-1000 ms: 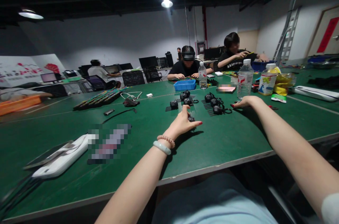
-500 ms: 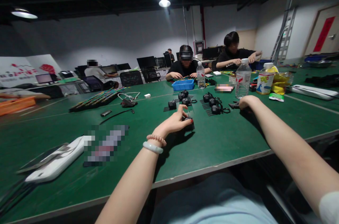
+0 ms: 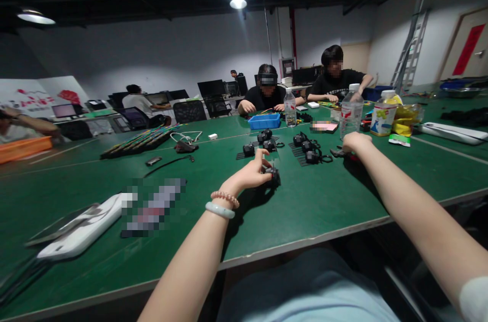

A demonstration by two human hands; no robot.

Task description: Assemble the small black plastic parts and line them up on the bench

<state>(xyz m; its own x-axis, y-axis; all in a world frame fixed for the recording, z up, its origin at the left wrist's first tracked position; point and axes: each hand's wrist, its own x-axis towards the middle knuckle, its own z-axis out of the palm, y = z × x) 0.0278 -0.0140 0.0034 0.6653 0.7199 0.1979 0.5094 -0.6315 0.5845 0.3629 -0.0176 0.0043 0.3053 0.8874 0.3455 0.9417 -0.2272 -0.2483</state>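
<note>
My left hand (image 3: 249,174) rests on the green table (image 3: 305,210), thumb and fingers closed around a small black blocky part (image 3: 273,175). My fingers hide some of that part. Farther right, my right hand (image 3: 355,143) is curled over a pair of dark pliers (image 3: 337,152); their jaws point left and the handles are mostly covered. Between and beyond my hands lie two clusters of similar black parts, a left cluster (image 3: 269,145) and a right cluster (image 3: 310,156), with thin comb-like strips and dark loops.
A clear bottle (image 3: 351,114), a labelled bottle (image 3: 382,116) and a yellow bag (image 3: 404,120) stand beyond my right hand. A blue tray (image 3: 264,121) sits farther back, near two seated people. White power strips (image 3: 86,233), cables and a wire bundle (image 3: 141,140) lie left.
My right hand has shifted slightly, its wrist raised a little over the pliers. The left thumb has moved in behind the black part, which shows more now. A person appears at far left.
</note>
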